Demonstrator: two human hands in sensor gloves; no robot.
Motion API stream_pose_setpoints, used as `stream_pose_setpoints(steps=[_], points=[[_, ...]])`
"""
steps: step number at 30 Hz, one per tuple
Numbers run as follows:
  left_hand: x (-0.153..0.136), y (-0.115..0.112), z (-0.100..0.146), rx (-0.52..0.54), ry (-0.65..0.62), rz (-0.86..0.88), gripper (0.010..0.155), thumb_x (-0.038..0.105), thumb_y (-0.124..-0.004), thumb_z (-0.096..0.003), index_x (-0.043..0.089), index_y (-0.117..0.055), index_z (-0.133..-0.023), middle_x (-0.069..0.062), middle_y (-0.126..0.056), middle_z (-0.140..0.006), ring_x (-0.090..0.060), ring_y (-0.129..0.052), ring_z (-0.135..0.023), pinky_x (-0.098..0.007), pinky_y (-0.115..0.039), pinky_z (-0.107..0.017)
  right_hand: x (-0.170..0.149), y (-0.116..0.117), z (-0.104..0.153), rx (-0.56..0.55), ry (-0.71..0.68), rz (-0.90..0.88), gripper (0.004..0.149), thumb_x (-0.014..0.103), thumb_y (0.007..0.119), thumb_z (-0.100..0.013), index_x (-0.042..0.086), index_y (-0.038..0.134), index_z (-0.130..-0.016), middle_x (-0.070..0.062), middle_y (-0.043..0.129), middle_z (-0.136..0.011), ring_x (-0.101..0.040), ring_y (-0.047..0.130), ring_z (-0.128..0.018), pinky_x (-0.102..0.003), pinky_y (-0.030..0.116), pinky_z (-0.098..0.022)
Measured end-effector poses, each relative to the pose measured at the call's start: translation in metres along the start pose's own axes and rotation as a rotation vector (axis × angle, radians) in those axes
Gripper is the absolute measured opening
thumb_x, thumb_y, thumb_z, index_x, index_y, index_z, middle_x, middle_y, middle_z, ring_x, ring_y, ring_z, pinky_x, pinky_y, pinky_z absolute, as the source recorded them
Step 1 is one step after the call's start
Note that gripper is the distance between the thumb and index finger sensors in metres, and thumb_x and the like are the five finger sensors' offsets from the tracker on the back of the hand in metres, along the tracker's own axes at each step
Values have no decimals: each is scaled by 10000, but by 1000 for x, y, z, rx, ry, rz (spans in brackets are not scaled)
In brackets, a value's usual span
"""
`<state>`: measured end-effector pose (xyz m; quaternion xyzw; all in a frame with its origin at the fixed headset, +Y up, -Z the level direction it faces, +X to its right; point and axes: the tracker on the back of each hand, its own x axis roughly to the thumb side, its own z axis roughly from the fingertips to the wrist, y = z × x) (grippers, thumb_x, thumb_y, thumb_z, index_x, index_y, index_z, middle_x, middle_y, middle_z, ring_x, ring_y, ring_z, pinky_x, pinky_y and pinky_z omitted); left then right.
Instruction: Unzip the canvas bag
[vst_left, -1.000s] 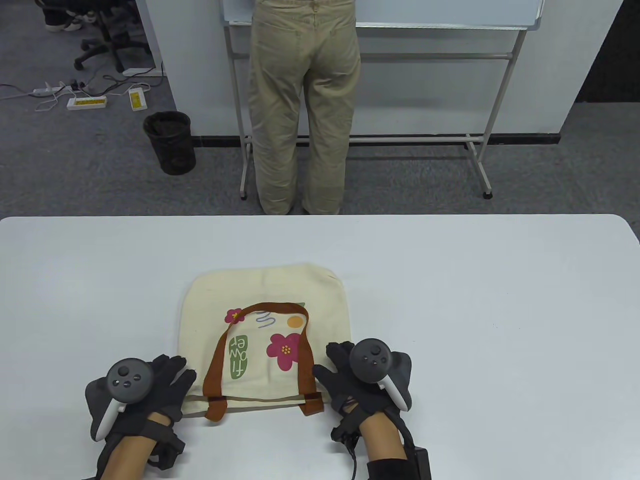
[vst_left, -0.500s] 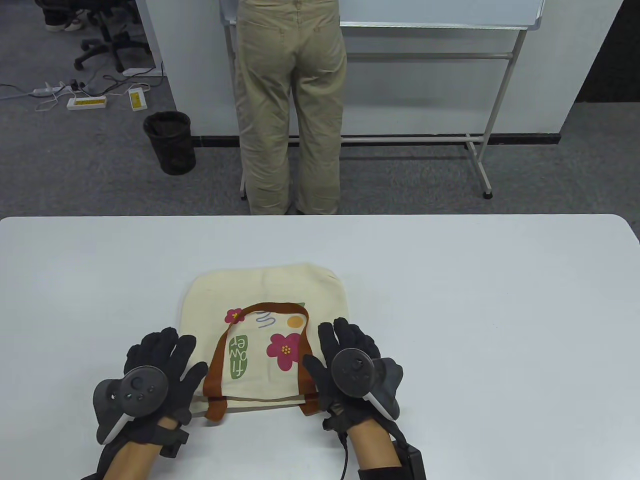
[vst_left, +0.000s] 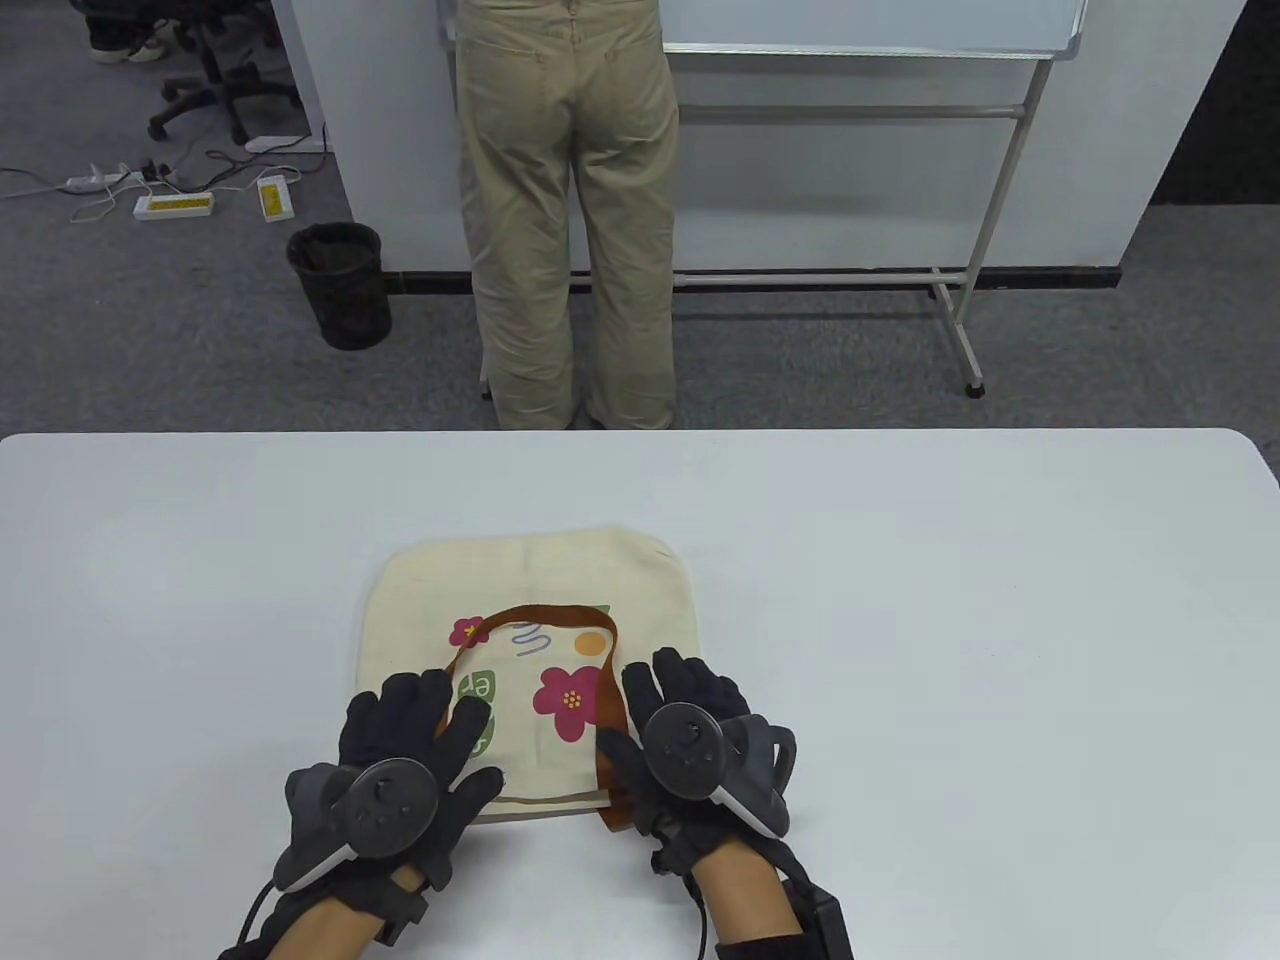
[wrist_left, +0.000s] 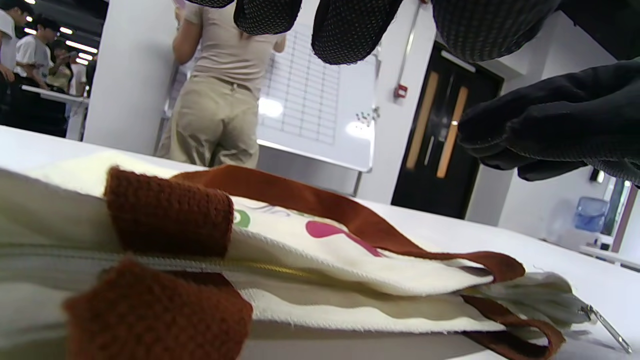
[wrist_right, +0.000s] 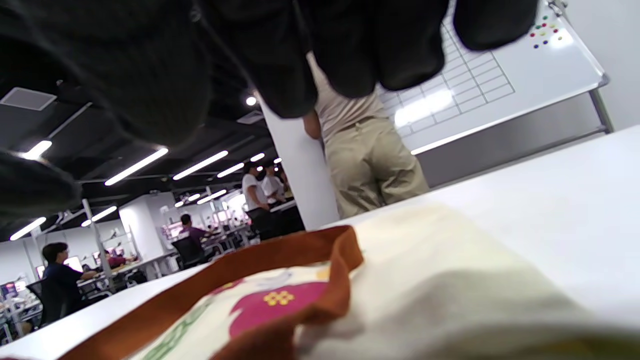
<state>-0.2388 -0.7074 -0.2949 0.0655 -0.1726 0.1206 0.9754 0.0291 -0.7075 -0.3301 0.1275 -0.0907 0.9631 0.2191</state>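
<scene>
The cream canvas bag (vst_left: 530, 590), with a flower print and brown handles (vst_left: 540, 615), lies flat on the white table (vst_left: 900, 560), its zipped edge toward me. My left hand (vst_left: 420, 725) is spread over the bag's near left corner and covers the left handle end. My right hand (vst_left: 680, 705) is spread over the near right corner by the right handle end (vst_left: 615, 815). In the left wrist view the closed zipper (wrist_left: 175, 262) runs along the bag's edge to a metal pull (wrist_left: 605, 325) at the far right end, and the fingers (wrist_left: 345, 30) hover above the bag. Neither hand grips anything.
A person in beige trousers (vst_left: 565, 200) stands behind the table at a whiteboard stand (vst_left: 990, 250). A black bin (vst_left: 340, 285) and power strips (vst_left: 175, 205) are on the floor.
My left hand moved right and forward from beside the bag onto its near left corner. My right hand shifted slightly left. The person behind stepped to the left.
</scene>
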Motion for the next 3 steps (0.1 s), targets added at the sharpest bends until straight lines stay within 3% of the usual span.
stream_pose_setpoints(steps=[3], points=[[0,-4,-2,-21,3,1,703,591,-662,-476,206,-593,-1060,-205,-418,-1180,-501,-358,-1071,-718,-240,-723,-2,1,-1,14,6,3,707,494,841,-414,108,679,-984,-205,549,-1047,-473,593,-947,-669,460,-658]])
